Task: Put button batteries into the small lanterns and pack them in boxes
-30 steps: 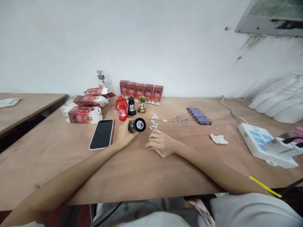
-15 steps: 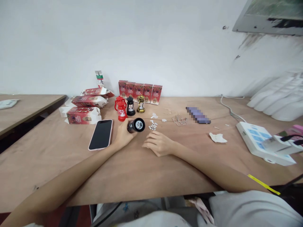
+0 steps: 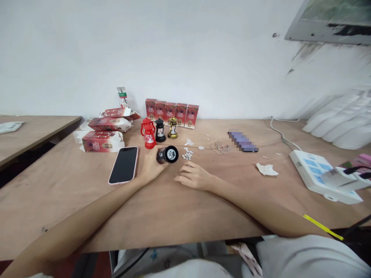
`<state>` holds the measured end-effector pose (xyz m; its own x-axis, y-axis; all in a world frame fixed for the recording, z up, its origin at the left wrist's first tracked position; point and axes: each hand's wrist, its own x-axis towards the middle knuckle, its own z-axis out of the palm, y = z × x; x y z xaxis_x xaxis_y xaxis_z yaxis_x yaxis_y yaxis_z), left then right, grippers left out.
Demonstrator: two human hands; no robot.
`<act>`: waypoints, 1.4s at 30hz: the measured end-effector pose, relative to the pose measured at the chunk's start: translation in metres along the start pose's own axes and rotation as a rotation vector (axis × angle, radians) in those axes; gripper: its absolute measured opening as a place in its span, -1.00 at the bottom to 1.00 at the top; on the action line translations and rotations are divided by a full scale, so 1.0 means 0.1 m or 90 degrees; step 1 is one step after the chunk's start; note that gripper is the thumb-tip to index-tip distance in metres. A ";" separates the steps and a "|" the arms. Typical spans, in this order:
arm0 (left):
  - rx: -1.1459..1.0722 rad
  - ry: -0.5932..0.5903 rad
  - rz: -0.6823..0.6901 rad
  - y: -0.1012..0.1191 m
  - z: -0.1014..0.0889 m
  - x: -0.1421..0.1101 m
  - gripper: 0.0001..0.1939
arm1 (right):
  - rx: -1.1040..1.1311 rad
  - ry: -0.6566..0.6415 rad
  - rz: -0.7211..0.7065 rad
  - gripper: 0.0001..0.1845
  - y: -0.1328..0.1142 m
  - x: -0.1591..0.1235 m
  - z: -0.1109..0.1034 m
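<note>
Wooden table (image 3: 185, 220): between its front and back edges, our right hand (image 3: 195, 177) curls loosely, contents unseen; our left hand (image 3: 151, 166) wraps a black lantern-like piece (image 3: 161, 156), apparently steadying its round end; touching that calls for firm support. Small discs (image 3: 187, 155) lie nearby.

Small-goods assembly workspace, hand work. Plywood tabletop (image 3: 162, 216), standing against a plain, scuffed white wall (image 3: 116, 50). Miniature lanterns (image 3: 149, 137), red, black and gold, standing in a cluster. Five printed red cartons (image 3: 191, 116), lining up behind; opened cartons (image 3: 100, 141), lying at left. Button cells (image 3: 187, 155) and bent wire pieces (image 3: 220, 148), lying loose. White power strip (image 3: 321, 173), sitting at right.
</note>
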<state>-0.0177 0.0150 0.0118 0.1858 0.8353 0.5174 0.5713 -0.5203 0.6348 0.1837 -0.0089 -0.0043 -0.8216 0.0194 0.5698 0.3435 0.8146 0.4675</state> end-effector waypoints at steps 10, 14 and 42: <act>0.204 -0.125 0.112 0.04 -0.02 -0.05 -0.58 | 0.033 0.307 0.178 -0.66 -0.06 -0.02 0.03; 0.231 -0.157 0.132 0.06 -0.03 -0.06 -0.59 | -0.040 0.262 0.191 -0.71 -0.04 -0.05 0.06; 0.290 -0.136 0.223 0.01 0.00 -0.09 -0.59 | 0.052 0.304 0.279 -0.71 -0.12 -0.02 0.07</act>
<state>-0.0190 0.0068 0.0073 0.5537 0.6698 0.4948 0.7227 -0.6817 0.1140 0.1778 -0.0143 -0.0158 -0.3150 0.1154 0.9421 0.5494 0.8315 0.0818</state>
